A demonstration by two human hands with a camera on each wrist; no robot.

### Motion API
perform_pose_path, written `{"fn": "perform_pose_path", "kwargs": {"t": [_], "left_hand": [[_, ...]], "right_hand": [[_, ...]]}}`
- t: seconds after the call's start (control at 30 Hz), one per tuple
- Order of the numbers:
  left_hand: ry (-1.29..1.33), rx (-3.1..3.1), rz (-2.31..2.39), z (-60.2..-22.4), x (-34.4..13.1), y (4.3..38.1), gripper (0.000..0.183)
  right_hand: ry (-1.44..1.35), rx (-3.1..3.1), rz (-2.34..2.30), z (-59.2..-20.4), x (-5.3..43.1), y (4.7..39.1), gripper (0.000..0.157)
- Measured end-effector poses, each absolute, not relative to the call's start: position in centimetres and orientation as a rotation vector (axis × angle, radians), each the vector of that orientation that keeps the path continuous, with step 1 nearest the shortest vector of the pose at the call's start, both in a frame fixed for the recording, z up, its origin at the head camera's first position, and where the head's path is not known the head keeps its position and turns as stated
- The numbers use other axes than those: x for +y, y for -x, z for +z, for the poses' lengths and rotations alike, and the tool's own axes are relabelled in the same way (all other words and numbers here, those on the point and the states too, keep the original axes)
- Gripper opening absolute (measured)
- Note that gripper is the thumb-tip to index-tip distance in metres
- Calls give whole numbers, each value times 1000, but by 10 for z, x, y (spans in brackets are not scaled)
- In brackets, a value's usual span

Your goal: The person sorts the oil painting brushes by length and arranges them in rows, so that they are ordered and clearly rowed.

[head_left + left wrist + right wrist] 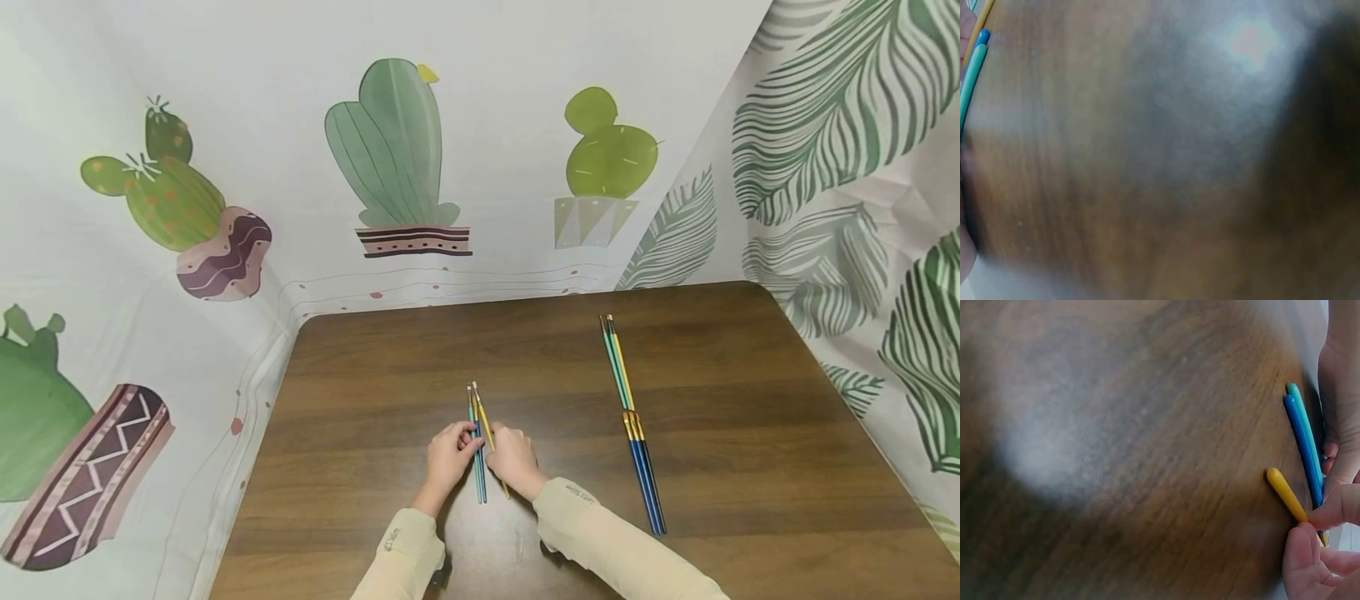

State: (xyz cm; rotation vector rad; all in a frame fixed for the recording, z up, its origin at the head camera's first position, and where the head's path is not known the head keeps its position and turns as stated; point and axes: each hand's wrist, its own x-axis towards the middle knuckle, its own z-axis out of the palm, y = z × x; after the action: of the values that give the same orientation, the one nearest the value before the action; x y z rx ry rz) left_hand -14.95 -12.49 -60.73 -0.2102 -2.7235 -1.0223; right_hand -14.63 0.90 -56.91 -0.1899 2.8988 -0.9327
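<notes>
While in right grip (516, 457), yellow paintbrush (1286, 494) aslant

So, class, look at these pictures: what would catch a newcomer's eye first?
Probably the big green cactus printed on the pale backdrop, beyond the table's far edge. Next, mid-table, the right hand pinches a yellow brush beside the left hand, which holds a teal brush and a blue brush. Farther right lie more brushes, with blue handles nearest the viewer.
</notes>
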Motion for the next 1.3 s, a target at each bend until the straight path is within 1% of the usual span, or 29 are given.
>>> {"fn": "perform_pose_path", "kwargs": {"t": [0.43,0.67,0.73,0.8,0.97,1.17,1.3], "left_hand": [[193,-2730,-1038,-605,-124,149,18],[205,-2718,-1019,-606,-124,149,18],[211,-2713,-1012,-606,-124,149,18],[216,-2709,-1011,-607,-124,148,18],[207,-2717,-1035,-607,-124,149,18],[201,-2723,-1043,-607,-124,149,18],[205,-2716,-1055,-606,-124,149,18]], "right_hand": [[228,2907,-935,-568,10,148,25],[197,2901,-898,-571,6,149,21],[184,2887,-914,-571,6,149,21],[168,2879,-930,-571,7,148,23],[114,2823,-1052,-572,12,151,33],[68,2673,-1265,-573,27,160,32],[4,2541,-1438,-563,47,173,30]]}}
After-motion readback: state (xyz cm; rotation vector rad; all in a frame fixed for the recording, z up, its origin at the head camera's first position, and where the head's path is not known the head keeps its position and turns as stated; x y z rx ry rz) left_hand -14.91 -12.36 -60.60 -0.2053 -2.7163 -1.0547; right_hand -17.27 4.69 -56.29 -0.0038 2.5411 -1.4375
